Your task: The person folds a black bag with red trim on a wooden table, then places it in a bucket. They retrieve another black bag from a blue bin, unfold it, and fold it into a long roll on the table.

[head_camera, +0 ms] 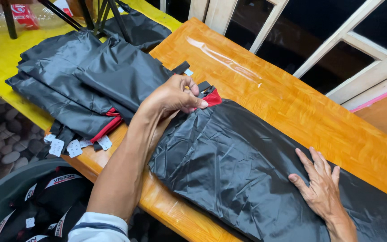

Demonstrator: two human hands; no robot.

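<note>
Wooden table (292, 107): bears all items. Black cover (229, 170) lies spread flat across the table's near half. Pile of folded black covers (90, 76) at the table's far left end. Right hand (321, 181) flat on the cover, fingers spread, holding nothing. Left hand (173, 96) pinches the cover's red-trimmed corner (211, 96), fingers closed on it.

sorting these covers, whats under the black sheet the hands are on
The black sheet lies on the orange wooden table. A red edge peeks out by the left hand; anything else beneath is covered.
</note>
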